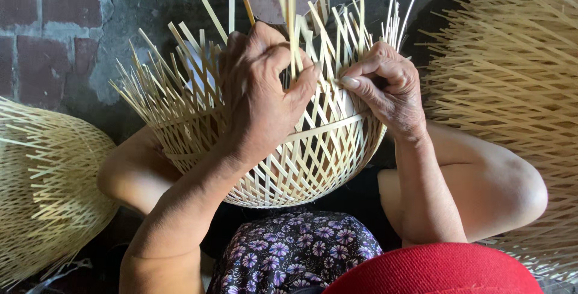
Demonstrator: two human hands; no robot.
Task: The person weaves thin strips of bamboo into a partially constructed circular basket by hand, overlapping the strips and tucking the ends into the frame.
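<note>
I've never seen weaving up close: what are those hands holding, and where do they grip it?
Both grip the half-woven bamboo basket near its unfinished rim: the left hand pinches an upright strip, the right hand pinches strips beside it.

A basket-weaving workplace: bamboo baskets [48, 185] stacked on rough concrete floor [138, 5].

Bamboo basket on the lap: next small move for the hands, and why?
Probably bend the upright strip pinched by the left hand down across the weave toward the right hand. That strip stands free above the half-woven basket, and the right hand's fingertips already press the crossing strips at the rim beside it.
</note>
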